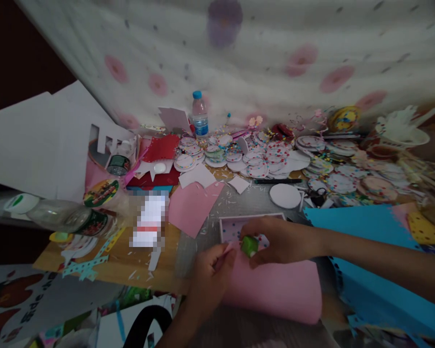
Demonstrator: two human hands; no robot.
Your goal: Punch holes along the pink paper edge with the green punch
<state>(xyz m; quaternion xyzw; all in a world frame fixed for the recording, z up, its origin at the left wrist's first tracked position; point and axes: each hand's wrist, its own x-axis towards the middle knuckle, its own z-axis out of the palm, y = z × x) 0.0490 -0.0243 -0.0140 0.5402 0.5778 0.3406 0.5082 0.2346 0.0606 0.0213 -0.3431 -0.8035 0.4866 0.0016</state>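
Observation:
My right hand (281, 239) is closed around a small green object (250, 245), perhaps a glue stick or paper punch, held over the edge of a pink sheet (275, 290). My left hand (210, 275) pinches the corner of that pink sheet just left of the green object. Behind the hands lies a white-framed dotted card (235, 226) on the table.
Several round dotted paper discs (261, 159) crowd the back of the table, with a water bottle (200, 115), a pink paper piece (194, 205), a white disc (284, 195), scissors (317, 195) and a blue sheet (366, 241) at right. Jars (72, 217) lie left.

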